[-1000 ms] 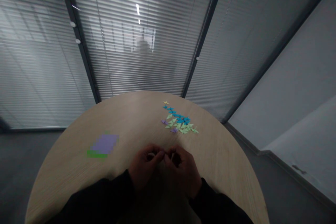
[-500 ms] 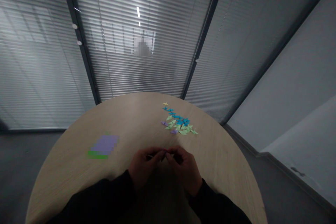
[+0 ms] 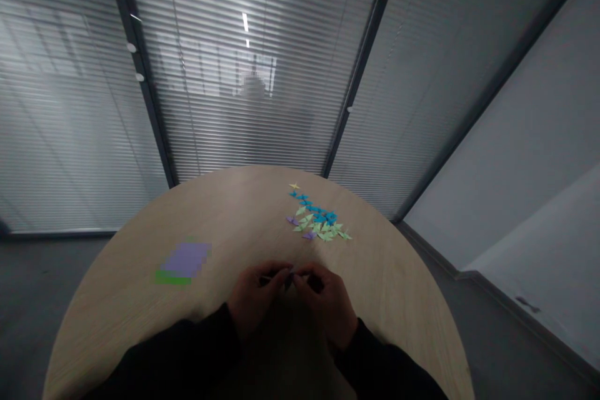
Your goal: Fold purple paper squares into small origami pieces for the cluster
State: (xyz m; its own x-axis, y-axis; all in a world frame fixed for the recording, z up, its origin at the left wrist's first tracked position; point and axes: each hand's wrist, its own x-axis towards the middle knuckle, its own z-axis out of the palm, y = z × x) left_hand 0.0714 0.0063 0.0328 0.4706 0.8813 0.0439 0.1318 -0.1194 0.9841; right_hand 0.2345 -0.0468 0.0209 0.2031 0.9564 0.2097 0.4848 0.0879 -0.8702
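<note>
Close to the near side of the table, my left hand [image 3: 259, 294] and my right hand [image 3: 325, 300] meet at their fingertips. Both pinch a small folded piece of purple paper [image 3: 289, 279], mostly covered by the fingers and in shadow. Beyond my hands lies a group of small pointed origami figures: light green ones [image 3: 327, 232], blue ones [image 3: 323, 216], two purple ones [image 3: 309, 235] and a single yellow one [image 3: 294, 186] at the far end. To the left rests a stack of square paper [image 3: 185, 259], purple on top with green under it, partly blurred.
The round wooden table [image 3: 225, 206] has its curved far edge near a glass partition with blinds [image 3: 244, 131]. A white wall [image 3: 529, 200] stands to the right, and grey floor [image 3: 42, 281] shows at the left.
My fingertips have shifted slightly around the purple paper, and a bit more of it shows between them. The view has moved a little; the figures and the paper stack stay in place.
</note>
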